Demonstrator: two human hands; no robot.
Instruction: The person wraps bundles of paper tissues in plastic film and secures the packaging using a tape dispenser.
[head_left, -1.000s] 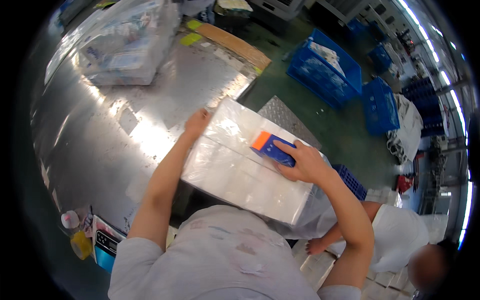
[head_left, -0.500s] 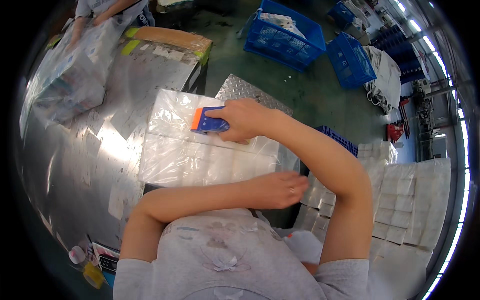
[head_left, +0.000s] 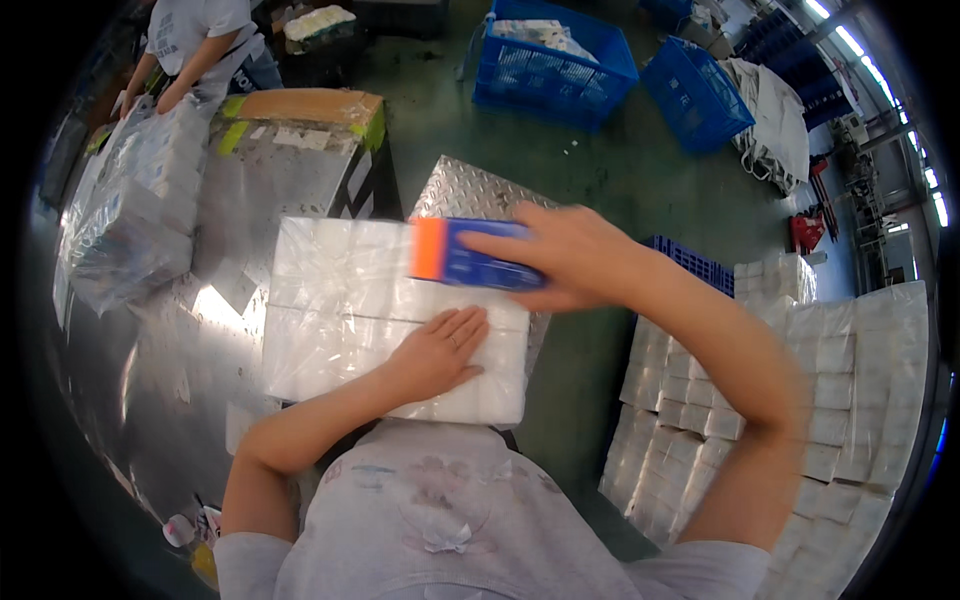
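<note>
My right hand grips a blue hand tool with an orange end. Its exact kind is hard to make out, and motion smears both it and the hand. The tool is above the far right part of a clear plastic pack of white blocks. My left hand lies flat on top of that pack, fingers stretched out, near its middle right. Beneath the pack are the metal table and a tread-patterned metal plate, which sticks out beyond the pack's far edge.
Across the metal table, a person handles a large clear bag of packs. Blue crates stand on the green floor. Wrapped white packs are stacked at my right. A bottle is at lower left.
My left hand has moved from the pack's near right side onto its top and flattened there. My right hand and the tool have shifted right, showing more of the tool.
</note>
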